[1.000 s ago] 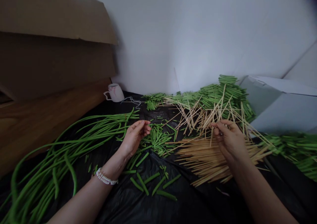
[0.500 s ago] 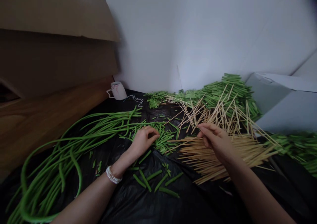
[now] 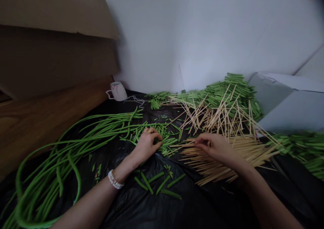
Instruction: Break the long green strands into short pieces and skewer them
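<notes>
My left hand (image 3: 147, 144), with a beaded bracelet (image 3: 115, 180) at the wrist, rests over a heap of cut green bean pieces (image 3: 169, 142). Its fingers are curled and the thumb tip nearly meets them; what they hold, if anything, is hidden. My right hand (image 3: 214, 147) reaches over a stack of bamboo skewers (image 3: 202, 165), thumb and fingers pinched at the skewers' left ends. Whether a skewer is between those fingertips is not clear. Several larger bean pieces (image 3: 162, 185) lie nearer me on the black plastic sheet (image 3: 141, 212).
Long whole beans (image 3: 63, 154) lie coiled at left. Skewered beans (image 3: 230, 90) are piled at the back, their sticks pointing toward me. More beans (image 3: 303, 151) lie at right, near a white box (image 3: 286, 97). A mug (image 3: 118, 91) stands by the cardboard box (image 3: 58, 53).
My right hand has moved left and down onto the ends of the stacked skewers, its fingers pinching. My left hand stays over the cut beans. The view has shifted slightly.
</notes>
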The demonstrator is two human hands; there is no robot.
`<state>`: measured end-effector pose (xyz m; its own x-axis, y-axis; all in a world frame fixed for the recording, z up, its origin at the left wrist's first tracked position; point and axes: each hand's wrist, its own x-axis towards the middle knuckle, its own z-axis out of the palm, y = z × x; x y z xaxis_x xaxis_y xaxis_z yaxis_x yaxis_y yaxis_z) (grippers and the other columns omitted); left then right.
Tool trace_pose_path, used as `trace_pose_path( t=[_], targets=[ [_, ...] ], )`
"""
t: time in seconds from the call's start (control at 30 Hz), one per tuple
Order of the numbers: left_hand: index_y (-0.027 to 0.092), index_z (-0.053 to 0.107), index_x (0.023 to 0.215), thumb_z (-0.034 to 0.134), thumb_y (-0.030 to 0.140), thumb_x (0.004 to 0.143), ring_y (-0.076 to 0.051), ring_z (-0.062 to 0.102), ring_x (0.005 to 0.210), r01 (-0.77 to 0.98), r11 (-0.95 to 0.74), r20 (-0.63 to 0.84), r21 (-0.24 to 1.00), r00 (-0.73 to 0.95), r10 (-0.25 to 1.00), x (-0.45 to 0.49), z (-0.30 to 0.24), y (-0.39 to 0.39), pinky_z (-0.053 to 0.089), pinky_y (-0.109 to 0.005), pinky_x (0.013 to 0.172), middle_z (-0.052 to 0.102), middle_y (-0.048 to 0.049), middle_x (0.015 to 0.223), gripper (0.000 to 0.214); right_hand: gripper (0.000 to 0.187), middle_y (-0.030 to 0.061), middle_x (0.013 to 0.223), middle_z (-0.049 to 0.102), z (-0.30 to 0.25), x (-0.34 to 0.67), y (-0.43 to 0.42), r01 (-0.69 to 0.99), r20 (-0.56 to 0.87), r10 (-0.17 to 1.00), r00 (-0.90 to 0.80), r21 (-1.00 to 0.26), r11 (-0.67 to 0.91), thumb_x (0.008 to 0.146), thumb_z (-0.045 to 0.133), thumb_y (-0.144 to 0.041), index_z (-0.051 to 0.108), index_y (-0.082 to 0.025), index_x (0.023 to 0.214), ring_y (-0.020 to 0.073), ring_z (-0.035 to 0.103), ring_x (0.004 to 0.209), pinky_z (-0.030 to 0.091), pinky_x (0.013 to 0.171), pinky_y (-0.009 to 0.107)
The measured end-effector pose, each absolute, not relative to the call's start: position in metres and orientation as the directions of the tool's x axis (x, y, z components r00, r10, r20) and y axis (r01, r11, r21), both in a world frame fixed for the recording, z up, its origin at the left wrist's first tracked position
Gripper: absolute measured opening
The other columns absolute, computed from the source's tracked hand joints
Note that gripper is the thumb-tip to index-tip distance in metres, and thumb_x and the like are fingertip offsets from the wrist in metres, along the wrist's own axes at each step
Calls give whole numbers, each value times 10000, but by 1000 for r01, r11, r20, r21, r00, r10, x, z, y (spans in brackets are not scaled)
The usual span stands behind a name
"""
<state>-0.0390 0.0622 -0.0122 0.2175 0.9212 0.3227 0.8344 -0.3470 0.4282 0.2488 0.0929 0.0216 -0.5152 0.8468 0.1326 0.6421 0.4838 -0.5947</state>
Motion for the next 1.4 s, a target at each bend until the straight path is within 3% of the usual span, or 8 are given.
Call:
trace_pose_path(
  t=[0.2, 0.33, 0.5, 0.63, 0.83, 1.0, 1.23, 1.4],
  targets=[
    [204, 721, 868, 641, 327, 826, -237, 487, 927, 855, -334, 333, 398, 204, 921, -35, -15, 60, 381, -385, 850, 587, -75, 939, 152, 158, 28, 758, 666, 20, 240, 84, 710, -23, 764, -645, -386, 588, 736, 556, -101, 671, -203, 700, 176, 577, 754, 387, 685, 275],
    [198, 716, 788, 671, 273, 790, -226, 502, 886, 832, -310, 328, 460, 165, 930, -34, -16, 62, 385, -386, 849, 590, -65, 889, 87, 178, 43, 804, 653, 12, 234, 81, 737, 0, 766, -643, -268, 620, 764, 535, -73, 656, -196, 720, 184, 562, 790, 369, 700, 285],
    [199, 686, 762, 665, 273, 779, -227, 531, 887, 804, -308, 357, 509, 128, 925, -34, -14, 63, 395, -384, 855, 602, -59, 873, 79, 213, 52, 792, 619, 8, 233, 81, 711, 34, 732, -681, -210, 671, 828, 501, -70, 620, -183, 692, 176, 542, 773, 371, 742, 299],
    [203, 652, 766, 651, 249, 787, -214, 574, 867, 725, -337, 423, 601, 69, 903, -34, -9, 62, 408, -358, 852, 642, -42, 836, 50, 206, 57, 817, 611, 12, 232, 81, 690, 105, 720, -686, -218, 690, 872, 482, -100, 616, -180, 739, 186, 523, 803, 377, 744, 301],
    [201, 661, 779, 680, 244, 763, -164, 581, 673, 544, -312, 378, 779, -11, 926, -30, -6, 59, 424, -270, 663, 652, -11, 719, 49, 229, 40, 805, 610, 19, 235, 83, 626, 108, 685, -721, -323, 710, 912, 518, -227, 631, -193, 716, 181, 526, 810, 387, 774, 307],
    [220, 694, 992, 640, 213, 795, -178, 599, 760, 536, -336, 420, 775, -39, 907, -30, -4, 59, 443, -290, 743, 681, -35, 848, 204, 223, 57, 807, 626, 20, 244, 91, 697, 151, 762, -629, -325, 639, 906, 517, -249, 651, -197, 735, 204, 538, 831, 392, 762, 322],
    [227, 710, 962, 580, 244, 848, -217, 603, 934, 519, -357, 458, 777, -76, 886, -32, 0, 59, 423, -320, 871, 691, -57, 955, 174, 171, 37, 785, 651, 25, 257, 96, 742, 91, 804, -588, -334, 581, 806, 534, -129, 666, -204, 727, 192, 562, 790, 390, 701, 293],
    [232, 712, 962, 597, 249, 840, -213, 612, 906, 533, -352, 454, 769, -69, 888, -33, -3, 61, 431, -304, 834, 696, -52, 957, 168, 199, 38, 774, 666, 23, 264, 98, 748, 2, 790, -614, -318, 582, 744, 534, -82, 683, -207, 701, 190, 575, 772, 397, 687, 286]
  ],
)
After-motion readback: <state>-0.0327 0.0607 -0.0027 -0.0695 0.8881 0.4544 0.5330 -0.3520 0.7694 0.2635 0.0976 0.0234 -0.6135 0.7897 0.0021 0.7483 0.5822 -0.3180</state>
